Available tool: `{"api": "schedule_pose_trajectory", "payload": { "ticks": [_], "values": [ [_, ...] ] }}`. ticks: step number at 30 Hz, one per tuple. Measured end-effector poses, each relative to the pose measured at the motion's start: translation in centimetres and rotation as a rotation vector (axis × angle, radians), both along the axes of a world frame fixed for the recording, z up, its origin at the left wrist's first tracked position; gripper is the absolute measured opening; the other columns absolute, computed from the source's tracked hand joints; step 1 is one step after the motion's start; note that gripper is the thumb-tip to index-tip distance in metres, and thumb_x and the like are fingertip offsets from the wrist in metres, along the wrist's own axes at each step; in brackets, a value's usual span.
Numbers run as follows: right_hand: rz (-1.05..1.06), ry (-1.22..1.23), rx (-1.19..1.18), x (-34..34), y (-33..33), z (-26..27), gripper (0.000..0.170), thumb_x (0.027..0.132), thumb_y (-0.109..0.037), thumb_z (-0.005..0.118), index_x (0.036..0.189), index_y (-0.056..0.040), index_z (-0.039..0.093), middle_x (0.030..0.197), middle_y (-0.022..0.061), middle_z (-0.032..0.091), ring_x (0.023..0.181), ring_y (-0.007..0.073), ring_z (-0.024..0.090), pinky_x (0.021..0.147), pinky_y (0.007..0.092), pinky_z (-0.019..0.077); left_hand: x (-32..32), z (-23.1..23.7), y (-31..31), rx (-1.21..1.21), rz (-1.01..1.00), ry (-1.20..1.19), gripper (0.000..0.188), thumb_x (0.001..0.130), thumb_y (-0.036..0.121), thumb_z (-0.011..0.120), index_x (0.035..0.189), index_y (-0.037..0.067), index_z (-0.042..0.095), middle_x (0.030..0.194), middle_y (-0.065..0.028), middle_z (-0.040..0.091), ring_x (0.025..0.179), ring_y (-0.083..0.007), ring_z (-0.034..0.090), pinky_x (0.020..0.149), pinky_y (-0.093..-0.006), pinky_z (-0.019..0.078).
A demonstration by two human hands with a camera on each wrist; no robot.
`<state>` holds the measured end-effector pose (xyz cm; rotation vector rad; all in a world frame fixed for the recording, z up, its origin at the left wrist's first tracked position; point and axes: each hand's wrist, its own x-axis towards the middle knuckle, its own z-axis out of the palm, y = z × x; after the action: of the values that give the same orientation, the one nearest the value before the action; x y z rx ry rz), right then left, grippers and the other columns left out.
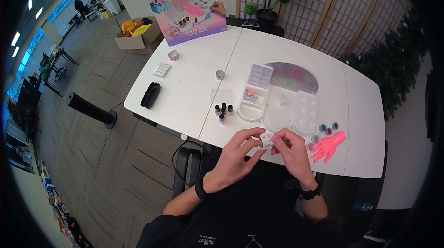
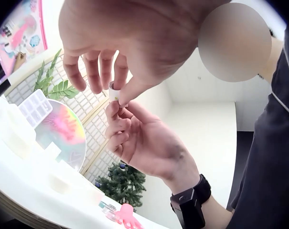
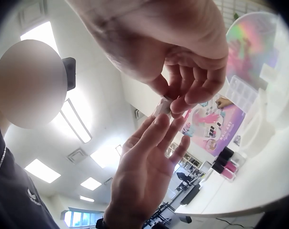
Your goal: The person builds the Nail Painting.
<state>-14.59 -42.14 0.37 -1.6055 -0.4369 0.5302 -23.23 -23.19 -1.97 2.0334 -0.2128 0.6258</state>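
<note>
Above the table's front edge, both hands meet at a small white printed item (image 1: 267,140). The left hand (image 1: 237,158) pinches it between thumb and fingers from the left; its other fingers are extended. The right hand (image 1: 293,154) pinches the item's right side, its remaining fingers curled. In the left wrist view the item (image 2: 115,94) looks like a small white roll or tube, with the left hand (image 2: 130,43) above and the right hand (image 2: 149,143) below. In the right wrist view the white item (image 3: 162,107) is partly covered by fingertips of the right hand (image 3: 168,52).
Behind the hands lie a white tray (image 1: 277,117) and several small polish bottles (image 1: 222,118). To the right are small glitter pots (image 1: 329,131) and a pink model hand (image 1: 329,147). A colourful box (image 1: 189,12), black case (image 1: 150,95) and round container (image 1: 173,55) stand farther left.
</note>
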Motion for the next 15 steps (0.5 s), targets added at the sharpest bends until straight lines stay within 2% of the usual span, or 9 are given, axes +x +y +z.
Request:
{"api": "schedule_pose_trajectory", "payload": {
  "ticks": [2, 5, 8, 11, 15],
  "values": [
    [0.014, 0.024, -0.031, -0.1, -0.1, 0.1, 0.018, 0.113, -0.014, 0.064, 0.110, 0.0026, 0.070, 0.088, 0.0036, 0.072, 0.080, 0.0087, 0.065, 0.078, 0.0257, 0.0521, 0.0, -0.4, 0.0, -0.028, 0.001, -0.012, 0.028, 0.086, -0.003, 0.087, 0.110, 0.002, 0.075, 0.138, -0.0136, 0.070, 0.123, -0.0309, 0.072, 0.098, -0.0384, 0.0607],
    [0.040, 0.031, -0.036, -0.1, -0.4, 0.0, 0.015, 0.111, -0.012, 0.065, 0.112, 0.0023, 0.071, 0.104, 0.0077, 0.075, 0.093, 0.0104, 0.069, 0.087, 0.0286, 0.0551, 0.2, -0.3, 0.0, -0.041, 0.013, -0.041, 0.023, 0.086, -0.004, 0.087, 0.104, 0.001, 0.074, 0.136, -0.0144, 0.070, 0.119, -0.0302, 0.073, 0.096, -0.0378, 0.0619],
    [0.058, -0.081, 0.147, -0.3, 0.3, 0.3, 0.013, 0.107, -0.008, 0.068, 0.114, 0.0021, 0.072, 0.128, 0.0117, 0.072, 0.111, 0.0140, 0.069, 0.096, 0.0317, 0.0560, 0.2, 0.2, 0.0, -0.074, 0.023, -0.045, 0.020, 0.086, -0.003, 0.088, 0.100, 0.001, 0.075, 0.134, -0.0149, 0.070, 0.117, -0.0293, 0.073, 0.095, -0.0377, 0.0623],
    [0.090, -0.101, 0.137, -0.2, 0.0, -0.5, 0.013, 0.104, -0.006, 0.071, 0.115, 0.0024, 0.073, 0.146, 0.0133, 0.063, 0.125, 0.0183, 0.066, 0.103, 0.0342, 0.0557, 0.2, 0.1, 0.1, -0.083, 0.021, -0.034, 0.019, 0.085, -0.002, 0.089, 0.098, 0.001, 0.075, 0.133, -0.0152, 0.070, 0.116, -0.0284, 0.074, 0.095, -0.0381, 0.0621],
    [0.068, -0.065, 0.188, -0.3, 0.0, -0.8, 0.011, 0.104, -0.004, 0.071, 0.112, 0.0023, 0.074, 0.144, 0.0128, 0.064, 0.124, 0.0199, 0.066, 0.103, 0.0346, 0.0555, 0.2, 0.1, 0.2, -0.076, 0.010, -0.026, 0.018, 0.086, -0.001, 0.089, 0.097, 0.001, 0.075, 0.133, -0.0149, 0.070, 0.116, -0.0278, 0.073, 0.095, -0.0383, 0.0617]
  ]
}}
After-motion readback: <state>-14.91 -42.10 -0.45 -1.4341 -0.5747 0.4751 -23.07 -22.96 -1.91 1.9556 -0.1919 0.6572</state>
